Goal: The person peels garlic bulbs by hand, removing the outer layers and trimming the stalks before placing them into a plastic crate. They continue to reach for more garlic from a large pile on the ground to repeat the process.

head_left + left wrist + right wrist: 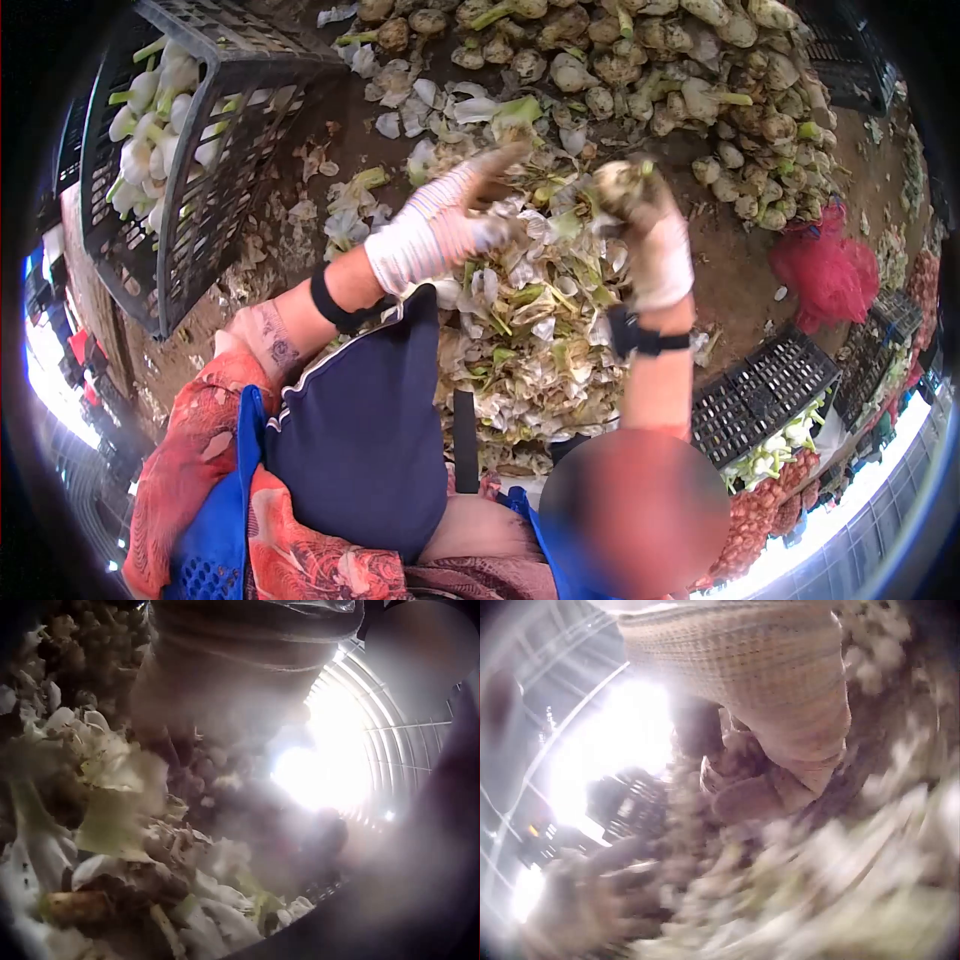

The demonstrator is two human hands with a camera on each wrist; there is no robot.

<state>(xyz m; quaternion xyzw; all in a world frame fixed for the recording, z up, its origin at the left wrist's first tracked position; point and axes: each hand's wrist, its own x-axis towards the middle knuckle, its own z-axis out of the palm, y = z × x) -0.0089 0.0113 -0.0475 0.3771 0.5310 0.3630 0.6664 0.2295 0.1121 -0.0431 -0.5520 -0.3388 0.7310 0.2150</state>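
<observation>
My right hand (660, 245), in a dirty white glove, grips a soil-stained garlic bulb (625, 183) above the heap of peelings. In the right wrist view the curled gloved fingers (754, 799) partly hide the bulb. My left hand (440, 215), in a striped white glove, reaches over the peelings with thumb and fingers apart and nothing between them. The left wrist view shows its glove (240, 660) blurred above the scraps. Torn garlic skins and stem bits (530, 340) lie below and between both hands.
A large pile of unpeeled garlic (640, 60) lies ahead. At left stands a black crate (215, 190) with clean white bulbs (155, 140). A pink net bag (825, 265) lies at right, near another black crate (765, 395). A dark cloth (355, 440) covers the lap.
</observation>
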